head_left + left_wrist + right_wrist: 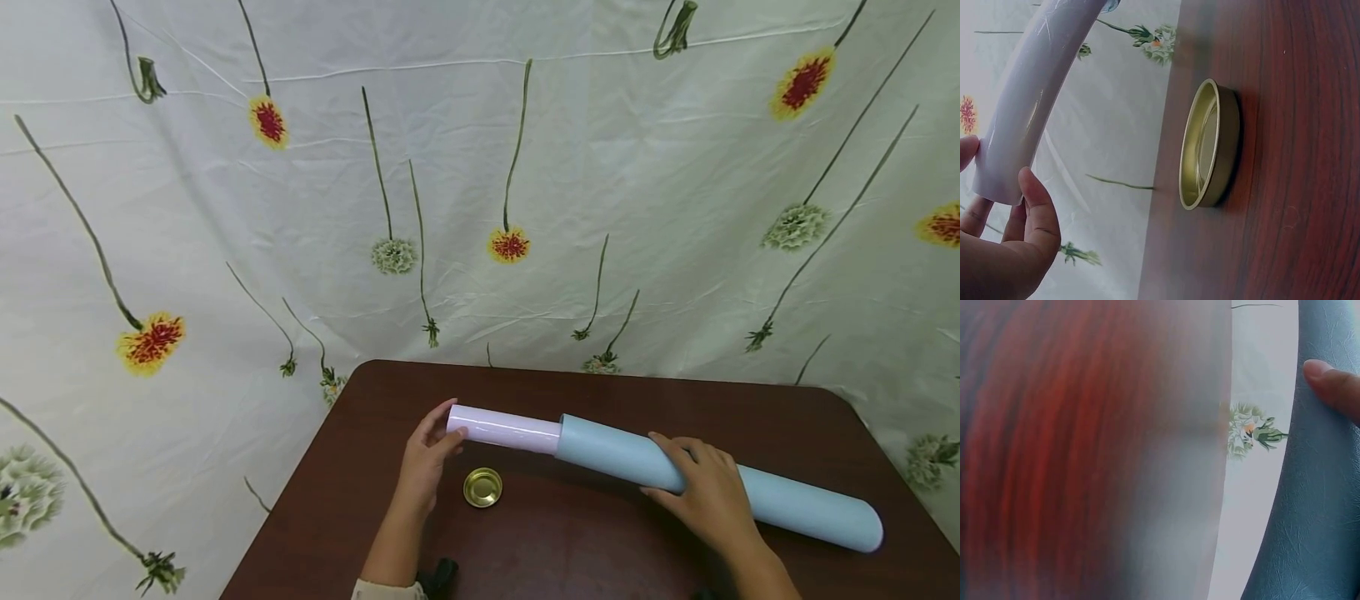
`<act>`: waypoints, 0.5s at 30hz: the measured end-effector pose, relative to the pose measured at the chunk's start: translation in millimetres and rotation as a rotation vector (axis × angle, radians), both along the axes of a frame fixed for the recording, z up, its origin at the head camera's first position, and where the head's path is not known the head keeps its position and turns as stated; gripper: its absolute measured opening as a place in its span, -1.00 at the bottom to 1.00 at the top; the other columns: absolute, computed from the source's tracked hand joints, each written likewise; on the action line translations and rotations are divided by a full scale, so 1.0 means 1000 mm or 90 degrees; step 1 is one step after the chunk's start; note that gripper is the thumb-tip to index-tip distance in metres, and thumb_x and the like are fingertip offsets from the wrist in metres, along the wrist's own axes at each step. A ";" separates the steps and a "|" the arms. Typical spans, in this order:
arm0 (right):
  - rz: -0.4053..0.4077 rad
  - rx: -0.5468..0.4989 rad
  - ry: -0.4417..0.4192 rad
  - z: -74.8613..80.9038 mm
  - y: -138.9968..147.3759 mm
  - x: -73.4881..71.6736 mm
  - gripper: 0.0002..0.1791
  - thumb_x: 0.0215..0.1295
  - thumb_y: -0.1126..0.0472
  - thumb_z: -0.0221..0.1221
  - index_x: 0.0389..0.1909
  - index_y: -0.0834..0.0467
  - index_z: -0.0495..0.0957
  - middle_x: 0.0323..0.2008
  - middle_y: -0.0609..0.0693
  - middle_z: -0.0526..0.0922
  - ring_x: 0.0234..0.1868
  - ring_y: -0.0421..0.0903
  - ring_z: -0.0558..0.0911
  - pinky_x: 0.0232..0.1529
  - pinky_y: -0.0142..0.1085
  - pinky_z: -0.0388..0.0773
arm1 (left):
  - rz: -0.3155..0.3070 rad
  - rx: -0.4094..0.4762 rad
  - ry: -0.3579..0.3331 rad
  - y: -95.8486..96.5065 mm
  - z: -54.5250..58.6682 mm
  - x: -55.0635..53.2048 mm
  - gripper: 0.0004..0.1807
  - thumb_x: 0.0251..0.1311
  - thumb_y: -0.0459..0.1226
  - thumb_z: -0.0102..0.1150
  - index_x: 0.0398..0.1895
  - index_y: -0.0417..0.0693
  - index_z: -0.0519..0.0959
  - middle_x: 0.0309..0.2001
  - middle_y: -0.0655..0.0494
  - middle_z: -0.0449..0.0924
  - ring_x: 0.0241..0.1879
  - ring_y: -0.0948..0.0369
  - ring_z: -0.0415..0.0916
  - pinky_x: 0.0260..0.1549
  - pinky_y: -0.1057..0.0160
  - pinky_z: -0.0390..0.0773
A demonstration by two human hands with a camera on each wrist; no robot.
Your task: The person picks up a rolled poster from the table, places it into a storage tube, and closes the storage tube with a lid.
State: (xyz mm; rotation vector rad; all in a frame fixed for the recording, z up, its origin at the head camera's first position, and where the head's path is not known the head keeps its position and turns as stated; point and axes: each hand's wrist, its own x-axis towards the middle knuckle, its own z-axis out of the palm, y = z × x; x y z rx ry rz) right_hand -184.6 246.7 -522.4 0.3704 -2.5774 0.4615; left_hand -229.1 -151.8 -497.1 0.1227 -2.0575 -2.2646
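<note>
Fingers and thumb of our left hand [427,460] pinched the outer end of a lilac tube [513,430], parted by no more than its width. Our right hand [708,493] gripped a wider blue tube [806,505] near its middle, thumb and fingers spread around it. The lilac tube's other end sat inside the blue tube's mouth, both slanting over a brown table [570,554]. Near our left hand a gold dish [482,488] rested hollow side up, and beyond the table hung a flowered cloth [315,192].
</note>
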 end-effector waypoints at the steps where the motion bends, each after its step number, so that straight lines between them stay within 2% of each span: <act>1: -0.001 0.000 -0.001 0.000 0.000 0.000 0.00 -0.24 -0.09 0.62 0.36 -0.13 0.47 0.01 0.11 0.64 0.03 0.14 0.61 0.08 0.17 0.37 | 0.000 0.000 0.001 0.000 0.000 0.000 -0.45 0.24 -0.38 0.32 0.32 0.01 0.51 0.09 0.00 0.54 -0.10 0.28 0.56 -0.14 0.31 0.60; 15: -0.002 -0.005 0.002 0.000 -0.003 -0.001 0.01 -0.24 -0.08 0.62 0.37 -0.15 0.45 0.01 0.09 0.63 0.03 0.13 0.61 0.07 0.17 0.38 | -0.004 0.013 0.008 0.007 -0.002 -0.004 -0.44 0.22 -0.42 0.31 0.31 -0.03 0.52 0.06 0.02 0.56 -0.11 0.29 0.59 -0.14 0.29 0.61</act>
